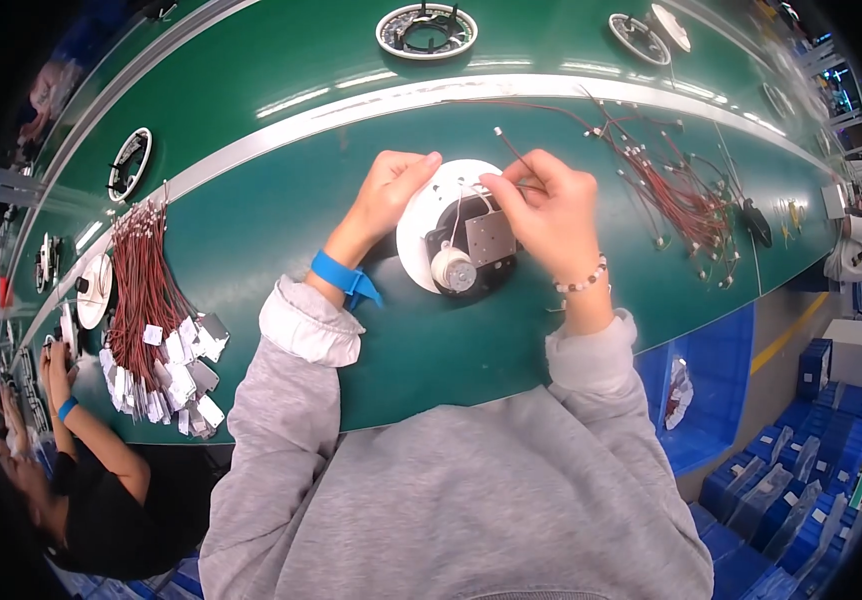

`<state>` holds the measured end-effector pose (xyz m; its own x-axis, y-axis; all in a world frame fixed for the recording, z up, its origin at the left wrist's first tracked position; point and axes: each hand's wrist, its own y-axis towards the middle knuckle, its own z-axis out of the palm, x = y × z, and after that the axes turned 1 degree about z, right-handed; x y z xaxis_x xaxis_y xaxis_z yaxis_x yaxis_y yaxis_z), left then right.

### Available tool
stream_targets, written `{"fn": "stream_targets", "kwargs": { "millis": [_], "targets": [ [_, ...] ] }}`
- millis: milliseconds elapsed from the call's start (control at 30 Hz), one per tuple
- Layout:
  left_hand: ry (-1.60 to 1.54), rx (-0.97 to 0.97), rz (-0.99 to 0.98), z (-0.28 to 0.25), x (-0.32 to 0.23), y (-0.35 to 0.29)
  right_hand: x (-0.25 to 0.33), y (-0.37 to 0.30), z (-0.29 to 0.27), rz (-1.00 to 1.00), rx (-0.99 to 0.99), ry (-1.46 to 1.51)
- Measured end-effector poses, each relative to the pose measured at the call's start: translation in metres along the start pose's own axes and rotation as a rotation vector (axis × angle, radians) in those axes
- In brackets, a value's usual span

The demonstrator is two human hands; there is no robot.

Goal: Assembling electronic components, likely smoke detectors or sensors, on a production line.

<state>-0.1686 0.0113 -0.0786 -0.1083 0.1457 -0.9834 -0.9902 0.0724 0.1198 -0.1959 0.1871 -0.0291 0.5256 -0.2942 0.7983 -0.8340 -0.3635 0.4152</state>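
In front of me on the green table is a white round base carrying a small cylindrical motor, a square metal plate and black parts. Thin wires run across its face. My left hand, a blue band on its wrist, is closed on the upper left rim of the base. My right hand pinches a thin dark red wire over the base's upper right edge. A small white connector at the wire's end sticks up past the fingers. The right palm hides part of the base's right side.
A bundle of red-brown wires ending in metal plates lies at left. Loose wires and a black tool lie at right. Ring-shaped parts sit beyond the pale rail. A co-worker's arm is at left; a blue bin stands lower right.
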Motion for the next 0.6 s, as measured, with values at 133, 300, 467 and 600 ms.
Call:
{"fn": "stream_targets", "kwargs": {
  "millis": [133,300,467,600],
  "targets": [
    [0.005,-0.006,-0.01,-0.002,0.0,0.0,0.002,0.003,0.002,0.019,0.047,-0.089],
    [0.102,-0.034,0.049,-0.005,-0.002,-0.004,0.005,0.005,0.01,-0.124,0.051,-0.144],
    [0.17,-0.071,0.168,0.0,0.005,0.002,0.013,0.005,0.004,-0.169,0.124,-0.389],
    [0.187,-0.106,0.228,-0.003,0.004,-0.002,0.03,0.009,0.009,-0.181,0.188,-0.465]
  ]
}}
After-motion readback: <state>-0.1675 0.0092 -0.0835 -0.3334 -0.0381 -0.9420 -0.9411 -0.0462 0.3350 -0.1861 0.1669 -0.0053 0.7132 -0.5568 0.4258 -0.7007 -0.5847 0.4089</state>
